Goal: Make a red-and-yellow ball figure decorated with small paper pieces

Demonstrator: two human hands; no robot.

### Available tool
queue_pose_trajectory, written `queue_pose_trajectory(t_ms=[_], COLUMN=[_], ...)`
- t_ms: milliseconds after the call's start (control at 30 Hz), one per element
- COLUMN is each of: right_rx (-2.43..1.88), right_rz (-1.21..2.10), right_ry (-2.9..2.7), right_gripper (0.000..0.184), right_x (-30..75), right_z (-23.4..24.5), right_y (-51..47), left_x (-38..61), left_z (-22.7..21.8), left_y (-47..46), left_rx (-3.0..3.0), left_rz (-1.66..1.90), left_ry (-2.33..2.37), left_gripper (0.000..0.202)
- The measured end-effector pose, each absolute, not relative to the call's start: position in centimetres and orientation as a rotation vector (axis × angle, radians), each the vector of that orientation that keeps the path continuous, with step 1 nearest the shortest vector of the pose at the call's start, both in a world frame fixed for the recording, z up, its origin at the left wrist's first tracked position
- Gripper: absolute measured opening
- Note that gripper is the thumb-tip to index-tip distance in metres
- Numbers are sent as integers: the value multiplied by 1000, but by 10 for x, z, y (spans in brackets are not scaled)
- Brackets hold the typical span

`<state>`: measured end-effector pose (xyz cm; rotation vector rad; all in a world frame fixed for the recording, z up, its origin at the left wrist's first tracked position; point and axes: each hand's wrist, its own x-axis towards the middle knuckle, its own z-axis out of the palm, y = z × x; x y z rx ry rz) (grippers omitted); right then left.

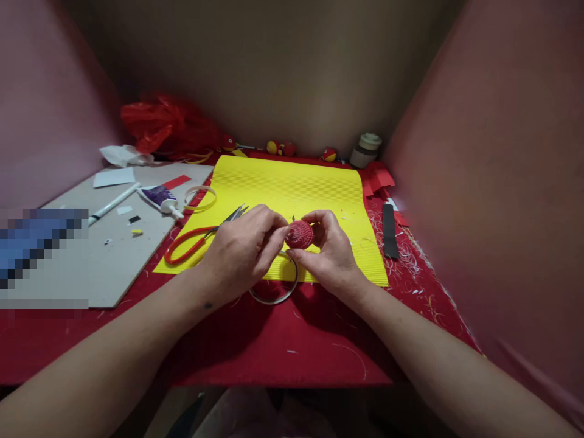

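A small dark-red ball with a ridged, coiled-looking surface (301, 235) is held up between my two hands over the front of a yellow corrugated sheet (287, 185). My left hand (244, 246) pinches at its left side with thumb and index finger. Around its right side curl the fingers of my right hand (333, 249), thumb underneath. Small dark tips poke up from the ball's top. Below the hands, a thin pale ring with a dark inner edge (274, 302) overlaps the sheet's front edge. Orange-handled scissors (182, 248) lie left of my left hand, blades partly hidden.
On the left, a grey board (100, 267) carries a glue tube (159, 198), a pen (116, 204) and paper scraps. A red plastic bag (168, 125), several small red-and-yellow figures (328, 154) and a jar (366, 150) stand behind. A black strip (389, 231) lies right.
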<state>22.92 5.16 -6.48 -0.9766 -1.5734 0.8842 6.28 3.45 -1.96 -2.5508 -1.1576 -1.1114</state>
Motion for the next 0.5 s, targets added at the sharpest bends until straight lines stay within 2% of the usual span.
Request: queue_pose_trajectory(t_ms=[500], right_rx=[-981], right_rz=[890], right_ry=[-1592], right_gripper=[45], right_x=[228], right_z=[-63], right_y=[51], left_x=[63], left_z=[-22], left_y=[36], left_rx=[-2584], left_rz=[-1098], left_ry=[-1201], left_gripper=[10])
